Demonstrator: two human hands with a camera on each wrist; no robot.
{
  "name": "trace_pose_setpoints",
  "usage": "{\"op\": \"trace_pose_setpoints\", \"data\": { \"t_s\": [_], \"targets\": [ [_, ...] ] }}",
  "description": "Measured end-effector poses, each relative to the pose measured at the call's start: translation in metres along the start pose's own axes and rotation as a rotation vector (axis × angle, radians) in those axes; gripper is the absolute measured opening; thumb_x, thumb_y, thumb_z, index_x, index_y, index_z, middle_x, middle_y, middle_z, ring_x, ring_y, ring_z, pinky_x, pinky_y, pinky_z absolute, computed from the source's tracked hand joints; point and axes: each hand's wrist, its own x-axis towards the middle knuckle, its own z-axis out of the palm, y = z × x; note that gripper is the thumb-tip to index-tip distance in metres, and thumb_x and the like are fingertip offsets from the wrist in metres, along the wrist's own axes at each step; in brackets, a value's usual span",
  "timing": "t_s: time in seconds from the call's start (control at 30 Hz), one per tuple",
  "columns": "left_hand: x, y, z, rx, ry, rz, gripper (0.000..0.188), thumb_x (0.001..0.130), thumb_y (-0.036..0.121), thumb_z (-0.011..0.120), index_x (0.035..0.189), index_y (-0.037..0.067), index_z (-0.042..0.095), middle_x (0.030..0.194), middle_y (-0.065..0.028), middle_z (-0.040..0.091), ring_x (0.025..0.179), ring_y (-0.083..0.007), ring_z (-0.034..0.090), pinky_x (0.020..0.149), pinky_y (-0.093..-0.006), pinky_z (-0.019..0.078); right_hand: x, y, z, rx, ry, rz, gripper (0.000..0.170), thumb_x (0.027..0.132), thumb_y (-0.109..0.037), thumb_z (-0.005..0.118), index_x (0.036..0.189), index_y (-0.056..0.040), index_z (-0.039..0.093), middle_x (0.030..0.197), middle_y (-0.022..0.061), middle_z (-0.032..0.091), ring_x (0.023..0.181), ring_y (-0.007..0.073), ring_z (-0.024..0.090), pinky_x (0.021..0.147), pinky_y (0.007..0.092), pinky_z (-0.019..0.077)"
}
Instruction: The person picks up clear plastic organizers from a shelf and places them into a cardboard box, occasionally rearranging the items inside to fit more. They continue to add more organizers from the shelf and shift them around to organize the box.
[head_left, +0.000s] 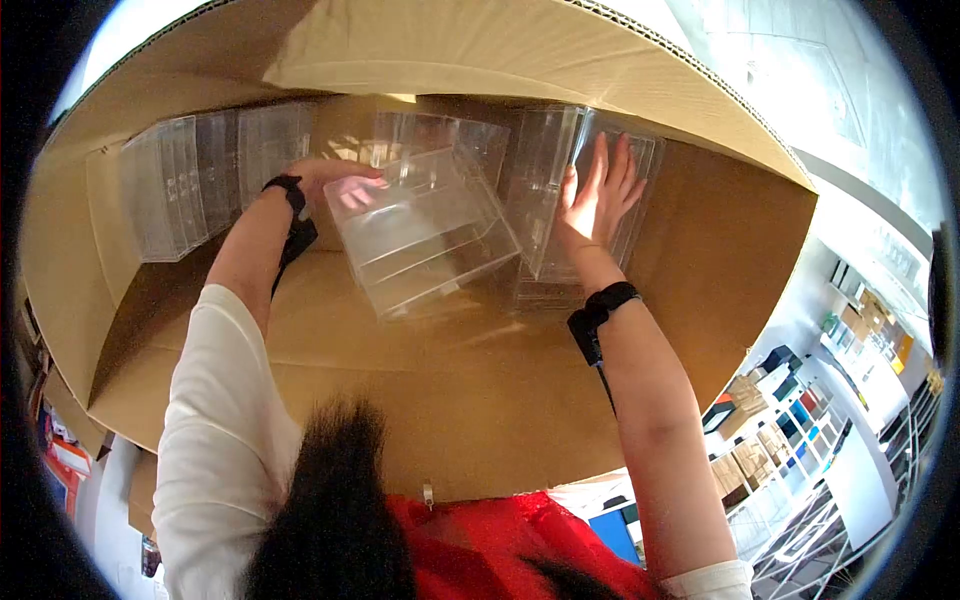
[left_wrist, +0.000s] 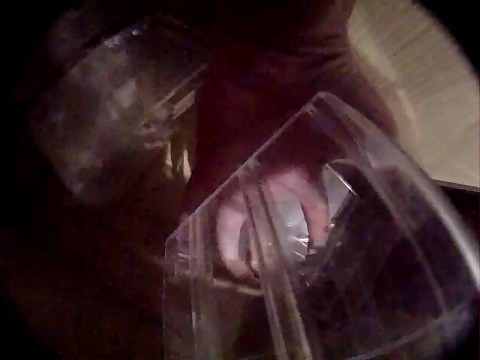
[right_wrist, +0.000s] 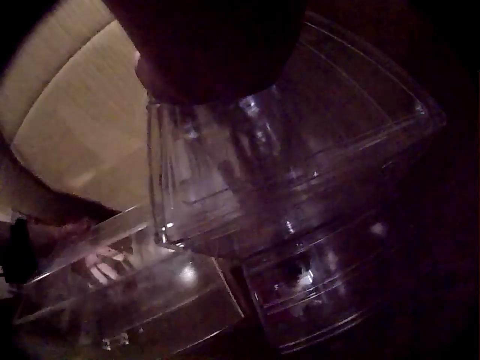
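In the head view, my left hand [head_left: 338,182] grips the upper left side of a tilted clear plastic container [head_left: 425,235], its fingers partly seen through the plastic. The left wrist view shows the bent fingers [left_wrist: 234,244] behind the clear wall of that container [left_wrist: 382,255]. My right hand [head_left: 598,200] lies with spread, straight fingers on another clear container [head_left: 543,190] at the right. That container [right_wrist: 300,165] fills the middle of the right wrist view, with the hand's underside dark above it.
A large cardboard box [head_left: 440,400] surrounds both hands. More clear containers [head_left: 170,195] stand against its far left side, and another [head_left: 480,140] is behind the tilted one. Cardboard flaps [head_left: 400,50] rise at the far edge. Shelving [head_left: 780,440] stands outside at the right.
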Motion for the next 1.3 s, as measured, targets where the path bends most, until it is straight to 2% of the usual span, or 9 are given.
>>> {"op": "trace_pose_setpoints", "data": {
  "t_s": [0.17,0.27,0.37,0.47,0.67,0.77,0.87,1.03,1.3],
  "targets": [
    [0.004,-0.047,0.009,-0.321,-0.217,0.089,0.056,0.091,0.049,0.039,0.133,0.012,0.04,0.116,-0.0151,0.056,0.095,-0.0209,0.057,0.082,-0.0342,0.0452,-0.001,0.0,0.001,0.003,0.027,0.006,0.056,0.084,-0.041,0.044,0.134,-0.0166,0.034,0.144,0.0118,0.022,0.132,0.0305,0.02,0.104,0.0589,0.0086],
    [-0.002,-0.06,0.017,-0.467,-0.206,0.051,0.046,0.093,0.03,0.046,0.132,0.008,0.04,0.123,-0.003,0.051,0.089,-0.0153,0.055,0.081,-0.0295,0.0449,-0.002,0.001,0.001,0.01,0.023,0.011,0.056,0.085,-0.04,0.044,0.135,-0.0174,0.034,0.144,0.0108,0.022,0.132,0.0297,0.019,0.105,0.0586,0.0083],
    [-0.008,-0.067,0.03,-0.504,-0.302,0.11,0.062,0.089,0.051,0.043,0.133,0.008,0.038,0.123,-0.0161,0.051,0.103,-0.0246,0.055,0.089,-0.0379,0.043,-0.001,0.0,0.001,-0.005,0.018,0.019,0.056,0.085,-0.04,0.043,0.135,-0.0182,0.033,0.144,0.0101,0.021,0.133,0.0292,0.018,0.105,0.0584,0.0082],
    [-0.027,-0.067,0.046,-0.575,-0.198,0.09,0.061,0.085,0.054,0.049,0.126,0.009,0.047,0.138,-0.0036,0.037,0.117,-0.0253,0.043,0.096,-0.0453,0.0366,-0.001,0.0,0.002,-0.02,0.028,0.015,0.056,0.085,-0.04,0.043,0.136,-0.0189,0.031,0.144,0.0096,0.021,0.133,0.0284,0.018,0.105,0.0583,0.0085],
    [-0.059,-0.065,0.081,-0.696,-0.198,-0.039,0.08,0.076,0.066,0.051,0.133,0.01,0.037,0.14,-0.0089,0.032,0.122,-0.0306,0.038,0.102,-0.0494,0.0279,-0.002,0.001,0.002,-0.043,0.008,0.021,0.057,0.085,-0.041,0.044,0.136,-0.0203,0.03,0.146,0.0081,0.018,0.133,0.0269,0.018,0.105,0.0581,0.009],
    [-0.086,-0.047,0.105,-0.828,-0.13,-0.069,0.091,0.073,0.067,0.054,0.14,0.012,0.024,0.143,-0.0161,0.021,0.128,-0.0342,0.027,0.102,-0.0546,0.0219,0.0,0.002,0.001,-0.019,0.024,0.018,0.057,0.085,-0.041,0.045,0.136,-0.0207,0.031,0.145,0.0079,0.018,0.133,0.0262,0.018,0.106,0.0579,0.0089],
    [-0.092,-0.05,0.112,-0.971,-0.032,-0.094,0.091,0.074,0.066,0.054,0.141,0.014,0.021,0.143,-0.016,0.02,0.129,-0.036,0.024,0.102,-0.0575,0.0198,-0.002,0.001,0.004,-0.026,0.027,0.035,0.057,0.085,-0.041,0.046,0.136,-0.021,0.031,0.145,0.0083,0.02,0.133,0.0258,0.019,0.106,0.0577,0.0089],
    [-0.068,-0.057,0.121,-1.025,0.038,0.087,0.091,0.075,0.066,0.052,0.142,0.016,0.014,0.143,-0.0146,0.02,0.128,-0.0347,0.028,0.101,-0.0566,0.0235,-0.001,0.005,0.005,-0.042,0.038,0.025,0.058,0.084,-0.042,0.047,0.136,-0.0211,0.032,0.143,0.0089,0.023,0.132,0.0262,0.021,0.106,0.0577,0.0097],
    [-0.061,-0.015,0.176,-0.973,0.166,0.216,0.091,0.076,0.068,0.048,0.141,0.017,0.012,0.141,-0.0132,0.028,0.127,-0.036,0.031,0.098,-0.0623,0.0218,0.0,0.003,0.0,-0.021,0.018,0.031,0.057,0.085,-0.043,0.045,0.135,-0.0204,0.033,0.143,0.0101,0.023,0.133,0.0269,0.019,0.105,0.0591,0.0122]
  ]
}}
